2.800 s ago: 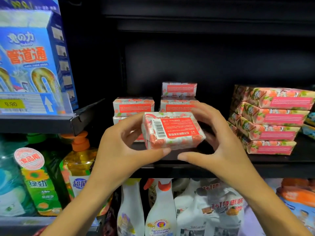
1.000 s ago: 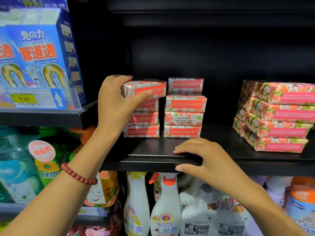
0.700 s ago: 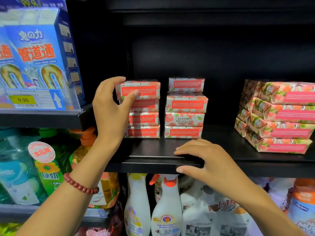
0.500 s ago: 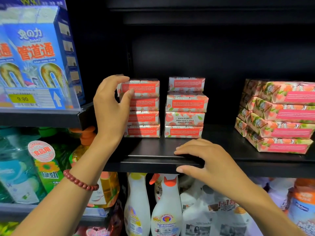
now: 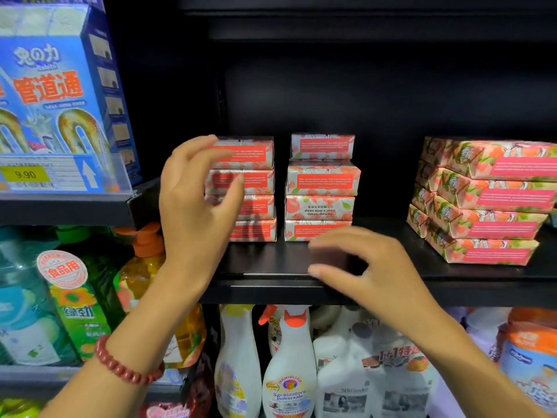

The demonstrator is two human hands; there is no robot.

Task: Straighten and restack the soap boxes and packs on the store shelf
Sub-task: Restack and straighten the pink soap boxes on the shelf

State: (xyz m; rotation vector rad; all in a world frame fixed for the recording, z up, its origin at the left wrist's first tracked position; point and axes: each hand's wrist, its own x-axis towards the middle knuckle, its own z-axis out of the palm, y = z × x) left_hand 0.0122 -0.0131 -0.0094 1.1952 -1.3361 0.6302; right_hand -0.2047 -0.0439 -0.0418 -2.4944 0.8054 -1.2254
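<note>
Two neat stacks of pink-and-white soap boxes stand side by side on the black shelf [image 5: 271,263]: the left stack [image 5: 256,188] and the right stack [image 5: 322,188]. One box in the right stack shows its label upside down. My left hand [image 5: 196,203] hovers in front of the left stack's left side with loosely curved fingers, holding nothing. My right hand [image 5: 373,273] is just over the shelf's front edge, fingers relaxed and slightly blurred. A slanted pile of larger soap packs [image 5: 482,203] lies at the right of the shelf.
Blue drain-cleaner boxes [image 5: 54,95] stand on the upper left shelf behind a 9.90 price tag [image 5: 25,175]. Below are dish-soap bottles [image 5: 75,297], an orange-pump bottle [image 5: 144,267] and white spray bottles [image 5: 289,372]. Bare shelf lies between the box stacks and the packs.
My left hand set a box on top of the left stack, squared it, and has now drawn back from it. My right hand has lifted off the shelf edge and shifted slightly right.
</note>
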